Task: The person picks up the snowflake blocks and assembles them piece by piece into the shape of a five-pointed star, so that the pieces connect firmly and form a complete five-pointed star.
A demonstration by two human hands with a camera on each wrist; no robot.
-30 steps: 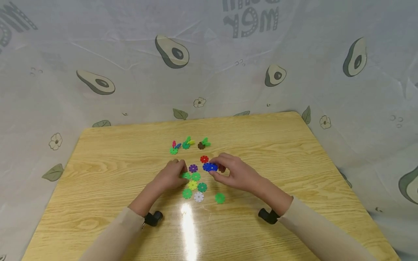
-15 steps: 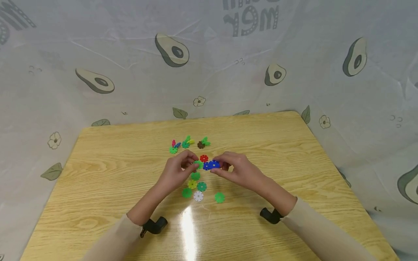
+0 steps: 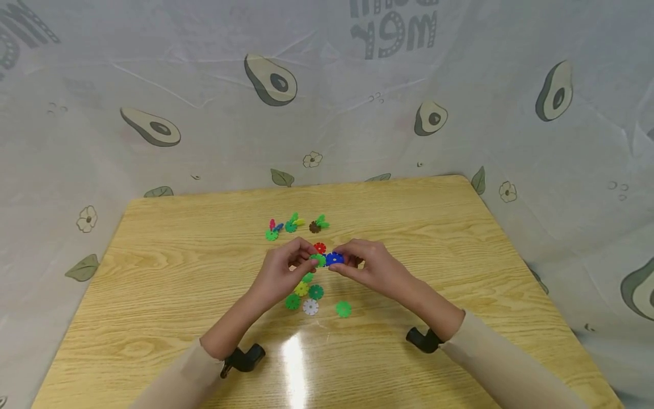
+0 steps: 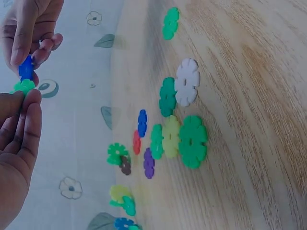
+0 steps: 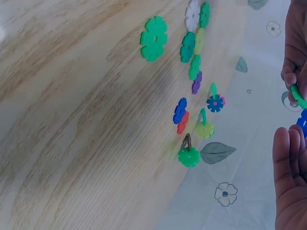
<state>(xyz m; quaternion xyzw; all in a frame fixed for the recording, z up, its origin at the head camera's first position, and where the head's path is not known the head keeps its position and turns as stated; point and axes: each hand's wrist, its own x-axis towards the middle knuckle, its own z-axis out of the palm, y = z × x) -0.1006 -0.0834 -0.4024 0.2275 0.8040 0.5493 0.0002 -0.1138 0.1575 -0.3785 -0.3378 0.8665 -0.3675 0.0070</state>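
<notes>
1. In the left grip, raised above the wooden surface, thumb and fingers pinch a green notched disc by its edge.
2. Just beside it, the right grip pinches a blue disc; the discs' edges meet or nearly meet, but whether their slots interlock I cannot tell.
3. Beyond both grips sit three joined clusters; on the person's side of the grips lie loose discs, flat.
4. The step in hand looks like slotting green to blue; the next move seems to call for lined-up notches and a steady push.
</notes>
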